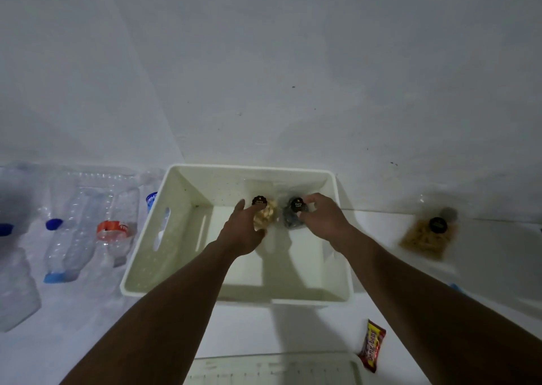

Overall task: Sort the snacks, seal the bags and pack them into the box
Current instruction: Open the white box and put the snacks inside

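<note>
White table [249,329], box [249,168] by the wall. Left hand [242,232] grips pale bag [265,217], right hand [321,219] pinches dark bag [291,219], guessing side-by-side packing.

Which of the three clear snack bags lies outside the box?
The yellow-snack bag lying right of the box; the pale bag and dark bag sit inside it.
</note>
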The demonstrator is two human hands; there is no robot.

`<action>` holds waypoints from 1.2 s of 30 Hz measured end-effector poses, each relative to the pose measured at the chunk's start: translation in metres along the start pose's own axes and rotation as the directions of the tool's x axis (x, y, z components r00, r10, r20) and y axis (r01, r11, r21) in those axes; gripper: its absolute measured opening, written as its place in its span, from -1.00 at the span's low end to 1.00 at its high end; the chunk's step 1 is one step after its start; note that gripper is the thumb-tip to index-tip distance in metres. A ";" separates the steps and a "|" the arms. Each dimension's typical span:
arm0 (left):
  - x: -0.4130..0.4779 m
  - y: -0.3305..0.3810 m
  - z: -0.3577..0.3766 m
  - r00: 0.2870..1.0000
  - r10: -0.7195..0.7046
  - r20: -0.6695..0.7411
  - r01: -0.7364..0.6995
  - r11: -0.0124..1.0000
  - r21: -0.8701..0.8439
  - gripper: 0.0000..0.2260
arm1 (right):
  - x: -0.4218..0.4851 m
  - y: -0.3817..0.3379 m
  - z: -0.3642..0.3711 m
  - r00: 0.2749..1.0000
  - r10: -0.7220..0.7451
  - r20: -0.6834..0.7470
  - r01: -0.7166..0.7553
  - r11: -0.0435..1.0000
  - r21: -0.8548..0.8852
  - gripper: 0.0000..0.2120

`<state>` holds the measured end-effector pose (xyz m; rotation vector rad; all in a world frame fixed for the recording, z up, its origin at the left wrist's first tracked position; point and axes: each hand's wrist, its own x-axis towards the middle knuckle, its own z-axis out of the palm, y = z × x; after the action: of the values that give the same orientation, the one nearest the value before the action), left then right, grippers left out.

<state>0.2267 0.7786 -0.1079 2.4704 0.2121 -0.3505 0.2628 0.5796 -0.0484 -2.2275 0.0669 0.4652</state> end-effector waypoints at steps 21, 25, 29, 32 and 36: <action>-0.106 0.213 0.058 0.906 0.389 -0.169 -0.412 0.902 -0.129 -0.80 | -0.125 0.126 -0.181 0.970 0.055 -0.237 -0.072 0.995 -0.062 -0.81; -0.090 0.233 0.101 0.928 0.372 -0.028 -0.373 0.922 -0.102 -0.71 | -0.122 0.180 -0.216 0.955 0.184 -0.233 -0.188 0.982 0.007 -0.81; -0.061 0.248 0.140 0.943 0.326 0.067 -0.324 0.945 -0.037 -0.63 | -0.102 0.230 -0.242 0.949 0.221 -0.223 -0.209 0.975 0.075 -0.84; -0.035 0.259 0.168 0.952 0.292 0.088 -0.291 0.957 -0.025 -0.61 | -0.072 0.263 -0.258 0.955 0.210 -0.208 -0.191 0.976 0.108 -0.82; 0.010 0.273 0.208 0.965 0.239 0.109 -0.233 0.971 -0.058 -0.51 | -0.021 0.299 -0.271 0.965 0.216 -0.150 -0.192 0.969 0.159 -0.79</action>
<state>0.2588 0.4372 -0.1160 2.3893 -0.1214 -0.3789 0.2660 0.1793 -0.1035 -2.1223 0.4096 0.3712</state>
